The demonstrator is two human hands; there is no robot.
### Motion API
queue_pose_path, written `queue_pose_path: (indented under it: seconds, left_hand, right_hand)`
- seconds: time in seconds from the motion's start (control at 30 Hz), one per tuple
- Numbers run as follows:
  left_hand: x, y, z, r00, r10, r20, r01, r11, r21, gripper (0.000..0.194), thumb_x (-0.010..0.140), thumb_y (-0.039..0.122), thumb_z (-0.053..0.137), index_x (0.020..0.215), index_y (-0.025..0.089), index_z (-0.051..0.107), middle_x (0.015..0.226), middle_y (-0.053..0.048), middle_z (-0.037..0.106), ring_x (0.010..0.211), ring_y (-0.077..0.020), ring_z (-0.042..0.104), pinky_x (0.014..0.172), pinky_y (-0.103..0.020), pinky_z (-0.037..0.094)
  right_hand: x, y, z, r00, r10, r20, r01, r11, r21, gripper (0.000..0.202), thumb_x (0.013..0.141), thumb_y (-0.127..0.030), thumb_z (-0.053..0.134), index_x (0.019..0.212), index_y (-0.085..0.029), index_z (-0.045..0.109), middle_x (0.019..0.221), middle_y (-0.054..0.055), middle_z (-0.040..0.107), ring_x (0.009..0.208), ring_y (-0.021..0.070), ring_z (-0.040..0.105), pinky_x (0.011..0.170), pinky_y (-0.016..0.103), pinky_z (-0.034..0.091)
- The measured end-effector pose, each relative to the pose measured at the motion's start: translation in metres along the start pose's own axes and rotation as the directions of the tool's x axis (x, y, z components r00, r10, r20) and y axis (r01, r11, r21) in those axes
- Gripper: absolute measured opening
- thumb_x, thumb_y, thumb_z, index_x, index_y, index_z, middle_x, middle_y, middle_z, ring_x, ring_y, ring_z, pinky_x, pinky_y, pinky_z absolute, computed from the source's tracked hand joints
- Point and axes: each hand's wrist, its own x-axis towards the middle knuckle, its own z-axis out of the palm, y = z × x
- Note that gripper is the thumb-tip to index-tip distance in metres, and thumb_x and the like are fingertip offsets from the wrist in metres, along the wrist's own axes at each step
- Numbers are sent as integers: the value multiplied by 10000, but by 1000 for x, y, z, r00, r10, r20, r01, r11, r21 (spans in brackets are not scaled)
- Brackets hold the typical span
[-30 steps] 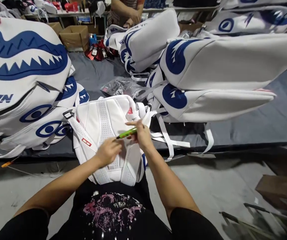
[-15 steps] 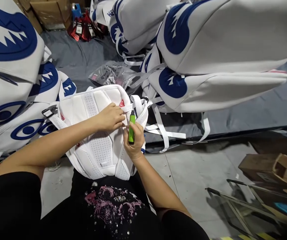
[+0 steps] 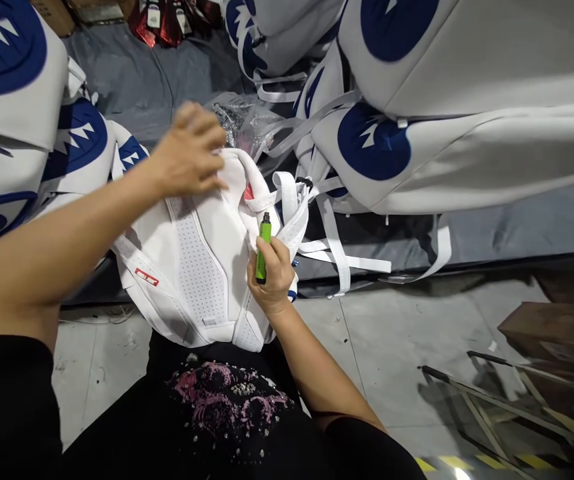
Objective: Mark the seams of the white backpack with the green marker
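A white backpack [image 3: 237, 267] leans against my body, its dotted back panel and straps facing me. My right hand [image 3: 273, 275] is closed around a slim green stick-shaped lighter [image 3: 265, 250] with black ends, held upright in front of the pack's right side. Over the pack's top left edge is my left hand [image 3: 189, 157], blurred, with its fingers apart and nothing visible in them. White straps [image 3: 291, 200] bunch up just beyond the right hand. A red label [image 3: 147, 277] shows on the left shoulder strap.
More white backpacks with blue shark faces are stacked at the left [image 3: 7, 127] and right [image 3: 467, 160] on a grey-covered table [image 3: 117, 73]. A clear plastic bag [image 3: 239, 120] lies behind my pack. On the floor at right are a cardboard box [image 3: 547, 333] and a metal-framed cart [image 3: 497, 400].
My left hand has come off the pack's upper right part and moved up and left, its fingers spreading. The lighter stays in my right hand. The whole view has shifted slightly.
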Motion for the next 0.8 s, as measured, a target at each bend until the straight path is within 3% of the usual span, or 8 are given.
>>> queue_pose_path:
  seconds: [0.07,0.17,0.27,0.37,0.53,0.63,0.73,0.8]
  left_hand:
    - [-4,-3,-11,1000,-7,-1,7,999,35,824,978,528,60,982,-72,625,1329,-143,517,1409,-304,272,1074,-665,105]
    - [-8,16,-8,1000,-6,30,5,999,48,711,935,641,398,1063,-25,611,1428,-154,487,1391,-297,308,1150,-639,140]
    - [-6,43,10,993,10,116,-14,1000,26,639,821,627,659,1125,65,629,1266,-116,612,1258,-263,453,1158,-552,249]
    - [1,60,23,987,36,159,-37,999,3,572,735,521,798,1125,134,638,1069,-92,684,1098,-279,533,1055,-468,339]
    - [10,68,22,968,122,219,-99,988,-117,305,759,326,767,994,176,645,1034,-65,711,1018,-248,567,926,-397,328]
    - [14,68,24,948,149,280,-113,983,-142,268,803,421,719,926,191,656,951,-41,733,989,-236,605,921,-395,351]
    - [15,54,25,960,184,210,-177,983,-51,356,851,579,620,872,228,675,851,-28,736,991,-258,614,1049,-479,334]
    - [13,35,22,968,205,145,-206,979,-6,368,883,600,558,871,255,685,796,-18,723,1025,-262,601,1141,-527,273]
  right_hand:
    - [2,-1,0,999,-31,-22,31,1000,1,447,934,-191,525,1365,-306,498,1176,104,650,1055,227,690,879,383,619]
    - [6,-3,-1,996,-47,-74,51,997,61,546,920,-143,529,1433,-306,435,1178,107,642,1066,225,685,845,366,628]
    - [6,-3,-1,999,-9,-44,12,997,77,580,917,-145,520,1462,-304,400,1204,114,629,1093,227,681,843,365,632]
    - [2,-1,0,999,46,17,-47,994,96,554,916,-174,519,1446,-306,429,1225,112,631,1091,229,687,870,379,620]
    - [-1,0,3,999,29,-31,-24,989,143,505,910,-180,545,1399,-301,502,1217,106,647,1079,241,682,905,406,596]
    - [1,0,4,999,-7,-40,12,992,122,533,916,-167,534,1429,-298,469,1232,105,638,1089,238,676,898,395,599]
    - [3,0,4,994,-69,-85,71,997,21,573,918,-140,536,1459,-293,426,1206,103,640,1044,223,685,820,360,621]
    - [4,1,4,988,-104,-115,106,994,9,582,912,-118,555,1459,-277,439,1184,108,651,1016,223,687,792,352,623]
